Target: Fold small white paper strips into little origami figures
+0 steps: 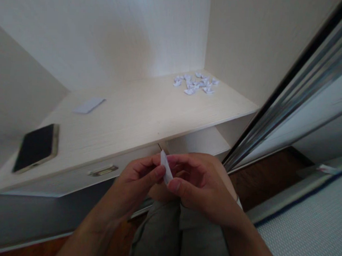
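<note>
A small folded piece of white paper (166, 168) is held between my two hands, just in front of the shelf edge and above my knees. My left hand (142, 179) pinches it from the left with thumb and fingers. From the right, my right hand (195, 180) grips its other side, fingers curled behind and thumb near the lower end. The paper stands on edge, slanting down to the right. Its far side is hidden by my fingers.
Several small folded paper pieces (191, 84) lie at the shelf's back right. A flat paper stack (89, 105) and a dark-screened phone (36, 146) lie on the left. Below is a drawer with a metal handle (103, 170). A metal-edged sliding door (283, 87) stands at the right.
</note>
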`<move>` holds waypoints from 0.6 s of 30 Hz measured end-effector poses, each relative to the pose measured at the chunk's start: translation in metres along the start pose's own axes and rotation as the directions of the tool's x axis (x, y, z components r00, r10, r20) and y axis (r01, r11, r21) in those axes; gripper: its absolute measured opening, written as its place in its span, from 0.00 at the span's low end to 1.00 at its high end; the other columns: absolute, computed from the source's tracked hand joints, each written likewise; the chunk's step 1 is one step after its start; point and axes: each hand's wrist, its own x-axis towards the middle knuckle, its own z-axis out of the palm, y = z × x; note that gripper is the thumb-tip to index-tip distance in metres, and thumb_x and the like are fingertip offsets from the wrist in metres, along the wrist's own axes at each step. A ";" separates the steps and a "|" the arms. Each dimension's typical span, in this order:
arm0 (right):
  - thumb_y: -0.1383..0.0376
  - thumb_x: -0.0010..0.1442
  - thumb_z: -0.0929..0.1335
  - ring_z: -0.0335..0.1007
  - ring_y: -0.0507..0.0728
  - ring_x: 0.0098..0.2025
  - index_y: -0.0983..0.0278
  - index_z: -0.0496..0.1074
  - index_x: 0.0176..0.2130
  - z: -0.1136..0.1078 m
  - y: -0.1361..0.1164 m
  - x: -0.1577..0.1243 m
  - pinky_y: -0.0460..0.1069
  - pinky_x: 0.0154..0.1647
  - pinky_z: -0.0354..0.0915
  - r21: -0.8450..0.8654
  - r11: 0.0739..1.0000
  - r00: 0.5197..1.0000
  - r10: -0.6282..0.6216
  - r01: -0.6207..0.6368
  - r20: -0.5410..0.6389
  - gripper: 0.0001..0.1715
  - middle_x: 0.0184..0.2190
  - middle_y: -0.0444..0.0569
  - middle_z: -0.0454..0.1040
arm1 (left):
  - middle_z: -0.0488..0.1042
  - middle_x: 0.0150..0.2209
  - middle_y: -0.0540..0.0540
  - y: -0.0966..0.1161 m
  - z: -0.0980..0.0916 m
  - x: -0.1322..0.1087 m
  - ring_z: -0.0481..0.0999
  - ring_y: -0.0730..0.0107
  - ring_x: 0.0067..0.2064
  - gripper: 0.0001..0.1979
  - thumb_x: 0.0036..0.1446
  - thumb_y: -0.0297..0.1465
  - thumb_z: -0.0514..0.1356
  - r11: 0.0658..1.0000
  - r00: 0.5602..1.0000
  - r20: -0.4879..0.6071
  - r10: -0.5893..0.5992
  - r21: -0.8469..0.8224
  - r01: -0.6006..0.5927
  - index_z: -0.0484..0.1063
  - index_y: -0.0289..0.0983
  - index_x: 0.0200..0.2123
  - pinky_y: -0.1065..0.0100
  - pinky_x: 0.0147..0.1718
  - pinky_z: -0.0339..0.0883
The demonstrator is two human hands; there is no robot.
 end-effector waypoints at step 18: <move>0.57 0.64 0.76 0.81 0.57 0.41 0.61 0.82 0.51 -0.004 -0.010 0.002 0.52 0.42 0.76 -0.196 0.981 1.000 0.006 -0.001 0.023 0.17 0.42 0.49 0.85 | 0.84 0.39 0.41 0.006 0.006 -0.001 0.82 0.58 0.46 0.13 0.62 0.41 0.71 0.997 0.997 0.020 -0.078 -0.028 0.078 0.86 0.39 0.44 0.63 0.51 0.72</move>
